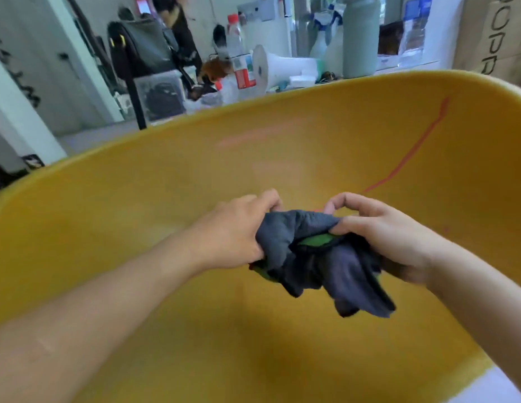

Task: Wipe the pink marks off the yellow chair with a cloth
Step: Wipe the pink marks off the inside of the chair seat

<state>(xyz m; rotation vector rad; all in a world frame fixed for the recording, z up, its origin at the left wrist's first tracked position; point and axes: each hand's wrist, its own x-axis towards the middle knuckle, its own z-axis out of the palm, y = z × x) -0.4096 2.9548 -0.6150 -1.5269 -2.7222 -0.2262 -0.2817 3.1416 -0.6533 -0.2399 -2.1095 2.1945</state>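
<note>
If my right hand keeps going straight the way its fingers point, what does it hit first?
Probably the left hand. The right hand points leftward across the bunched cloth that both hands grip, so only cloth lies between them. Depth is unclear; it might slip past onto the yellow chair.

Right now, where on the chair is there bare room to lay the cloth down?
The yellow chair is bare left of the left hand and below the cloth. The right side carries the pink line. The table behind is crowded.
</note>
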